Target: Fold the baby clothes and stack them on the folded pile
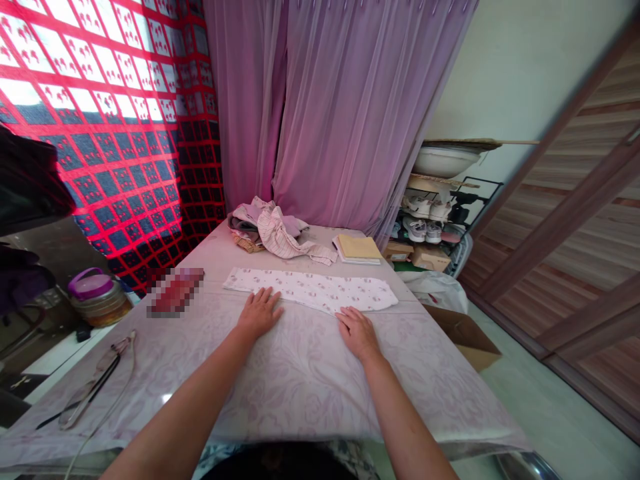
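A long folded white garment with a small print (310, 289) lies flat across the cloth-covered table (280, 380). My left hand (259, 312) rests palm down with fingers spread on the garment's near edge, left of its middle. My right hand (357, 331) lies flat with fingers stretched out on the near edge toward the garment's right end. Neither hand grips anything.
A heap of crumpled clothes (273, 235) sits at the table's far side, a folded yellow cloth stack (358, 249) to its right. A blurred red object (175, 291) and a cord (95, 387) lie at the left. A cardboard box (463, 333) and shoe rack (435, 223) stand right.
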`<state>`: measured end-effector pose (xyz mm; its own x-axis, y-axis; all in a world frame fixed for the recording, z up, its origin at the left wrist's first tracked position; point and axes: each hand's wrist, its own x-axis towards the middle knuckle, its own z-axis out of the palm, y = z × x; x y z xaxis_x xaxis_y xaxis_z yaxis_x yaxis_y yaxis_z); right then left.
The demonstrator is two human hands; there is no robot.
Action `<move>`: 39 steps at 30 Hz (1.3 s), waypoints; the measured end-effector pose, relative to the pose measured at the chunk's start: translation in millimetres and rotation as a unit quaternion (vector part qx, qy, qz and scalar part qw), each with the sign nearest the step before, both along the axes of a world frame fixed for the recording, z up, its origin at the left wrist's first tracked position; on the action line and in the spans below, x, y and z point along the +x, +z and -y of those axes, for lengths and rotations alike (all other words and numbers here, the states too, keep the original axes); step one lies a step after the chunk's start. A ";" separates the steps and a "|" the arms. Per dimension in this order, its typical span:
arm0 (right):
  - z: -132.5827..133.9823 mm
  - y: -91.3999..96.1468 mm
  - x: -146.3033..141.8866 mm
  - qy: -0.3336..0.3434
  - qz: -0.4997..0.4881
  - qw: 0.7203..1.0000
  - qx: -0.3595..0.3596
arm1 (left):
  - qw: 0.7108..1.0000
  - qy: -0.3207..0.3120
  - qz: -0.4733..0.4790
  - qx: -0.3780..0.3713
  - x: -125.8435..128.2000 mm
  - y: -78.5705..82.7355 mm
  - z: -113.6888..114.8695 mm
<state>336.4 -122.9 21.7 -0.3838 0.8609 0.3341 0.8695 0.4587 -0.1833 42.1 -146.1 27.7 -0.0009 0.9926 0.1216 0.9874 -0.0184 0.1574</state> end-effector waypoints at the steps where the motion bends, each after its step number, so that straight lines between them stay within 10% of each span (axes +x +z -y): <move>1: 0.2 0.0 0.0 -0.001 0.000 1.000 -0.001 | 1.000 0.003 -0.001 -0.003 0.4 0.6 0.3; 29: -2.7 -7.4 4.9 -0.003 -0.020 1.000 -0.014 | 1.000 -0.005 -0.022 0.002 -2.4 -2.3 0.4; 39: -1.1 7.4 -0.1 0.011 -0.007 1.000 -0.025 | 0.968 -0.246 0.011 0.041 38.0 -11.4 -19.9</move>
<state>336.4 -121.8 29.1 -0.3974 0.8681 0.2974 0.8568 0.4671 -0.2187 80.1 -126.3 16.3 0.4663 0.8606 0.2046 0.8523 -0.4990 0.1566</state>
